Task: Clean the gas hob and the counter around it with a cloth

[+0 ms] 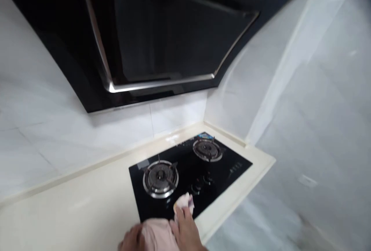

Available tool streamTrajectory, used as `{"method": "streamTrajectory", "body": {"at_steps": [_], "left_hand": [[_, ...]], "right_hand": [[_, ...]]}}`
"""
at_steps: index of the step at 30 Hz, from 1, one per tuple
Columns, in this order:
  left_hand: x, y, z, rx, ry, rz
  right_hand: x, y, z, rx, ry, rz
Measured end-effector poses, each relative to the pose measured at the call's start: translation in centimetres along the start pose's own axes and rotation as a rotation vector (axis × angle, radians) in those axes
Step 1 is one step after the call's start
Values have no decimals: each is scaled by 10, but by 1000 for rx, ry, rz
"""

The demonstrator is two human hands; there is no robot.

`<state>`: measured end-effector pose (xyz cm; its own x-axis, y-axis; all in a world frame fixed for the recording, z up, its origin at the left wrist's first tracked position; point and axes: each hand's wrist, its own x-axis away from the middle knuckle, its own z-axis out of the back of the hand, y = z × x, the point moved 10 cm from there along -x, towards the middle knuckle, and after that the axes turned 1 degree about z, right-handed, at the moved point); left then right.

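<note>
At the bottom edge, a pale pink cloth (159, 234) lies bunched between my two hands. My left hand (132, 239) is closed, fingers curled against the cloth's left side and partly cut off by the frame. My right hand (188, 229) grips a lighter, crumpled end of cloth over the front of the black glass gas cooktop (182, 179). Just beyond that hand are two dark control knobs (198, 183). The left burner (160, 179) and right burner (208, 149) carry dark pan supports inside silver rings.
A large black range hood (162, 34) slopes overhead. Cream countertop (81, 204) surrounds the cooktop, with a raised lip along the white tiled wall (121, 133). The counter's front edge (232, 208) drops off at the right, above a pale floor.
</note>
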<state>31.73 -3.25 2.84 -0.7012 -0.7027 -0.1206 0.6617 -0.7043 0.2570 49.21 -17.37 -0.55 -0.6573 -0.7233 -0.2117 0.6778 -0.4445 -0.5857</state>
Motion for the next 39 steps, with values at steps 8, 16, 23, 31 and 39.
{"method": "streamTrajectory", "body": {"at_steps": [8,16,23,31,39], "left_hand": [[18,0,-20,207,-13,40],[35,45,-37,277,-213,-63],[25,132,-53,451,-477,-96],[-19,176,-59,369,-392,-114],[-28,220,-99,267,-524,-157]], "right_hand": [[9,-1,-8,-350,-67,-71],[21,70,44,-375,218,-217],[-15,140,150,-168,418,-249],[-142,118,152,181,117,58],[-160,120,105,395,-250,313]]}}
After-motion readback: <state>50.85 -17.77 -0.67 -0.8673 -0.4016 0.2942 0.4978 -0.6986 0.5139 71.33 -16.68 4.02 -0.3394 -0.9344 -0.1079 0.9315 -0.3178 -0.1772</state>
